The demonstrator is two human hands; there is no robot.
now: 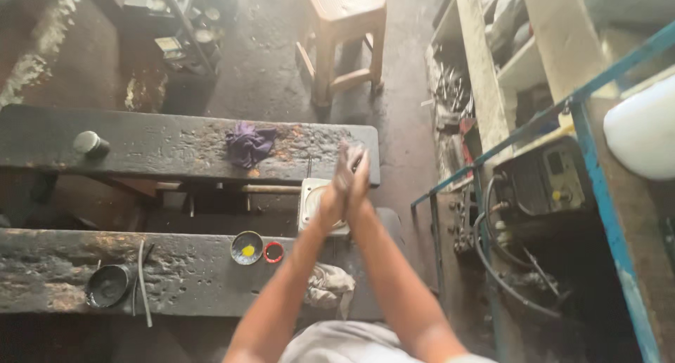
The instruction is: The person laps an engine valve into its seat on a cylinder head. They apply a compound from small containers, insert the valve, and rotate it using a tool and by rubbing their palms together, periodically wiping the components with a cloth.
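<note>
Head view: hands [348,183] pressed flat together, empty, above grimy workbench [176,148], stool [344,25] beyond.

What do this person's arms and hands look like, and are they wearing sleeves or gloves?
Both forearms are bare: no sleeves, gloves, watch or bands show. The left hand and right hand look smeared with dark grime, darkest toward the fingers, which are motion-blurred. At the bottom edge, a light grey garment covers the body.

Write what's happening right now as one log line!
hands: left hand and right hand pressed together | below: metal part | near: purple rag, grey cloth
</note>
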